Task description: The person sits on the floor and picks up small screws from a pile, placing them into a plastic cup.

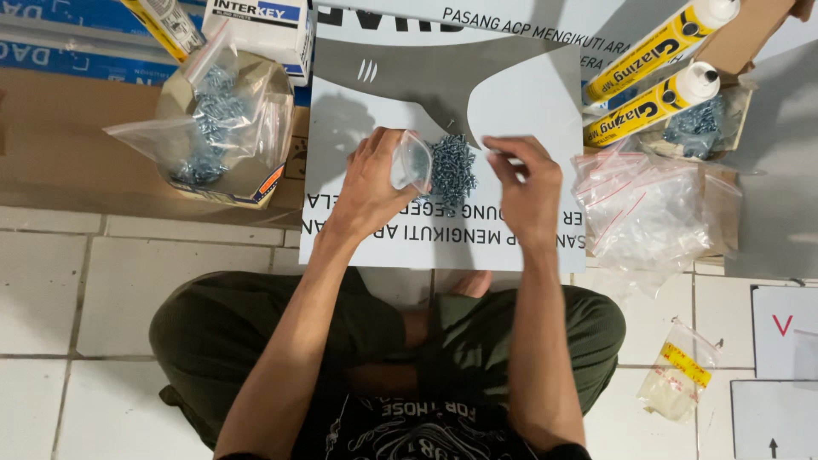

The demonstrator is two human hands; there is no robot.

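I sit cross-legged on a tiled floor before a pale grey panel (520, 94). On it lies a heap of small silvery screws (452, 169). My left hand (371, 183) grips a small clear plastic bag (411, 162), its mouth turned toward the heap and touching it. To the right of the heap my right hand (527, 189) hovers with thumb and forefinger pinched together; whether a screw sits between them is too small to tell.
A cardboard box holding a large clear bag of screws (213, 119) stands at the left. At the right lie a stack of empty zip bags (652, 209), two yellow sealant tubes (656, 72) and another screw pile (694, 128). A small filled bag (677, 370) rests on the floor tiles.
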